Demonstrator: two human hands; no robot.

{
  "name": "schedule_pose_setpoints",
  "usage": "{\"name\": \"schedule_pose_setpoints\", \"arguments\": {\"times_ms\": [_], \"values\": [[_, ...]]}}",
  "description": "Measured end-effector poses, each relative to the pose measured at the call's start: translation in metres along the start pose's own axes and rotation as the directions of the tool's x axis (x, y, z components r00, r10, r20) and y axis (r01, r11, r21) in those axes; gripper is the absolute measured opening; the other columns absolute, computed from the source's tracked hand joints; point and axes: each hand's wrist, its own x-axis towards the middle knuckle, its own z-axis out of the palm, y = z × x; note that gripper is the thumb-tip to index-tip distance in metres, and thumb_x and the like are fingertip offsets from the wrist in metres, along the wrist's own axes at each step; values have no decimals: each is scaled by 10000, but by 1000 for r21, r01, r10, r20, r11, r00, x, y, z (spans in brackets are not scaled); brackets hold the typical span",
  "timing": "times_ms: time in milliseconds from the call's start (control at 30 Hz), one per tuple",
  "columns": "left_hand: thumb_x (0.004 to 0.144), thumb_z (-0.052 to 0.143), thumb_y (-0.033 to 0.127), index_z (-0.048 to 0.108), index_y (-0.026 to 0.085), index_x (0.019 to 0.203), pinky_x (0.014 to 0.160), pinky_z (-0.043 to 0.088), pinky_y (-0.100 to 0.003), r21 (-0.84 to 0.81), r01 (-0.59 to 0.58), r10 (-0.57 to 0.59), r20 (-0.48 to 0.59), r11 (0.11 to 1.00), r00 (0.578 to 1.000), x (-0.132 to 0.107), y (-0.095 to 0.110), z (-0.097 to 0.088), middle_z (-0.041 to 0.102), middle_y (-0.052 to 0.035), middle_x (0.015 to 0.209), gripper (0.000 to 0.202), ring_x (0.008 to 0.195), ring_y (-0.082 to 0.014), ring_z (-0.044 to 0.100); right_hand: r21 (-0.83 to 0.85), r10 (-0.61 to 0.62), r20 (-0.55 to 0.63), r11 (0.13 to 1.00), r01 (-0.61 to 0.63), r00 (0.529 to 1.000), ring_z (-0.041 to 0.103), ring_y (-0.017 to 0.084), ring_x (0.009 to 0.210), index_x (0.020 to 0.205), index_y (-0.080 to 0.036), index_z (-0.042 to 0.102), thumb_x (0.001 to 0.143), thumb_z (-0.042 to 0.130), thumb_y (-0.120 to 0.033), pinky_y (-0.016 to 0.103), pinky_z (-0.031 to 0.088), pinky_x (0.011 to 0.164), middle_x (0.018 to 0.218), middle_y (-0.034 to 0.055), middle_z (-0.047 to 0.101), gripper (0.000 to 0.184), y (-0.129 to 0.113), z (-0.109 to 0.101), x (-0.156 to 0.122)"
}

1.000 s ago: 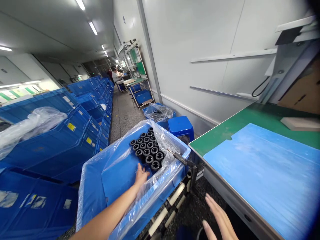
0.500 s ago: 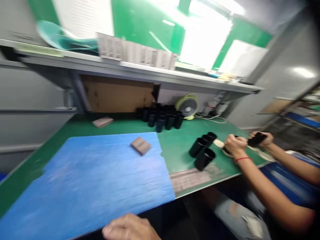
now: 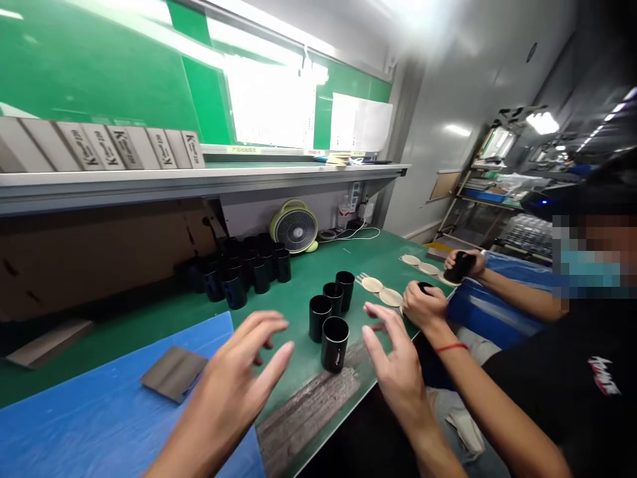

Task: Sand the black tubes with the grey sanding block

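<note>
Several black cylindrical cups (image 3: 334, 345) stand upright in a small group on the green tabletop. To their left, my left hand (image 3: 239, 372) is held in the air with fingers and thumb apart, holding nothing. My right hand (image 3: 395, 352) hovers on their right side, also open, its fingers bent a little toward the cups. Neither hand touches a cup. A grey-brown sanding block (image 3: 174, 373) lies on the blue mat (image 3: 89, 425), left of my left hand.
A larger cluster of black cups (image 3: 249, 269) stands at the back beside a green-rimmed fan (image 3: 296, 229). At right, a co-worker's hands (image 3: 425, 305) hold black cups near cream discs (image 3: 391, 297). A shelf (image 3: 209, 174) with sandpaper blocks overhangs the table.
The view has swung right and nearer the cups. Both my hands have come up around the small group; earlier only one hand showed at the bottom edge.
</note>
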Motion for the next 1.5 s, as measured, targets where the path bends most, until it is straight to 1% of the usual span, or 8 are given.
{"name": "schedule_pose_setpoints", "arguments": {"times_ms": [200,400,500,633,767,900,1267,1500], "values": [[827,636,352,650,223,1013,714,513,-349,175,-38,-34,390,984,920,120,43,85,692,-74,1088,227,860,-259,692,-378,-34,391,905,194,920,444,268,1360,1241,-278,673,986,525,-314,428,381,1131,1398,87,551,297,27,-5,106],[715,575,89,676,195,768,644,453,-365,261,-8,-115,452,965,884,112,42,110,735,-177,847,156,804,-337,718,-341,-7,668,886,314,744,671,209,910,881,-258,764,970,549,-365,307,476,844,922,49,730,255,33,24,142],[669,581,27,637,208,647,579,390,-335,212,1,-71,321,977,944,94,30,71,707,-139,717,191,690,-281,696,-327,11,727,885,332,687,652,215,718,716,-222,720,1006,440,-490,324,451,715,769,66,710,484,43,34,141],[714,547,61,666,215,712,563,356,-301,283,184,-238,168,941,957,53,-19,-41,691,-77,699,195,644,-217,645,-349,-3,738,854,386,674,670,269,774,794,-217,729,885,545,-685,348,442,676,870,103,730,511,64,48,142],[760,549,176,681,216,785,599,363,-297,580,409,-516,23,705,856,-14,-104,-162,700,-52,743,141,695,-234,639,-434,-8,694,794,427,720,683,300,807,866,-224,743,830,601,-715,366,454,643,968,116,739,512,55,58,140],[760,563,228,619,170,694,581,305,-265,721,503,-699,-36,477,714,-75,-184,-223,621,-29,607,103,634,-207,605,-256,-184,684,845,469,706,677,293,969,966,-221,752,869,609,-671,381,490,813,1076,105,729,482,-16,86,126],[794,569,394,669,192,1101,568,450,-288,410,743,-791,-79,529,607,-129,-184,-258,723,-35,795,380,580,-214,650,399,-581,800,701,591,149,653,229,891,849,-208,668,835,744,-602,286,429,707,918,51,685,402,-244,270,12],[926,560,389,682,243,1169,797,528,-327,259,567,-354,-564,782,746,-161,-114,-188,667,-61,1249,309,929,-230,666,364,-518,840,757,542,160,647,221,810,1037,-205,546,993,358,-712,275,382,638,944,77,693,542,-247,288,2]]}}
